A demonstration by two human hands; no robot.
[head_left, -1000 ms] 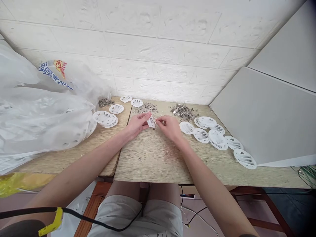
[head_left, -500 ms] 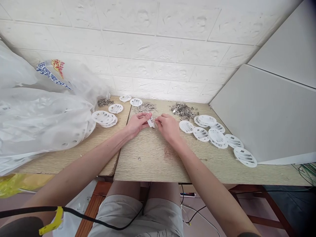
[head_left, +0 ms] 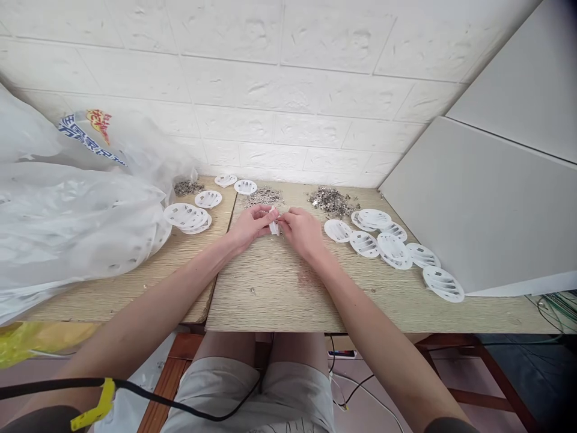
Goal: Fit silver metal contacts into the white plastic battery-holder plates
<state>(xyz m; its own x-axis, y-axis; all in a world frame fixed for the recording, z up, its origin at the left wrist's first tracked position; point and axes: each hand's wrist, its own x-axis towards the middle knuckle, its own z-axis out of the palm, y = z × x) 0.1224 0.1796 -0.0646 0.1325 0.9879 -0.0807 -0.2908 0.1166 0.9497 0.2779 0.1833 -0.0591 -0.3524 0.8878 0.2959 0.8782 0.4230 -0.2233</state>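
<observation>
Between thumb and fingers, my left hand (head_left: 250, 227) grips a white slotted plastic disc (head_left: 274, 224), turned nearly edge-on. My right hand (head_left: 303, 231) is closed in a pinch against the disc's right side; whatever its fingertips hold is too small to make out. Just behind the hands lies a thin scatter of small metal pieces (head_left: 264, 196). A denser heap of metal pieces (head_left: 332, 201) sits behind and to the right. Several white slotted discs (head_left: 392, 245) overlap on the wooden table (head_left: 270, 300) to the right of my right hand.
A big translucent plastic bag (head_left: 81, 222) fills the left side, with more discs (head_left: 187, 216) and a small metal heap (head_left: 188, 187) beside it. A white brick-patterned wall (head_left: 288, 96) closes off the back. Grey panels (head_left: 496, 204) stand at right, and a black cable (head_left: 171, 400) crosses my lap.
The disc in my left hand has turned more upright and edge-on, and my right fingertips have come closer to it. The whole view has shifted slightly.
</observation>
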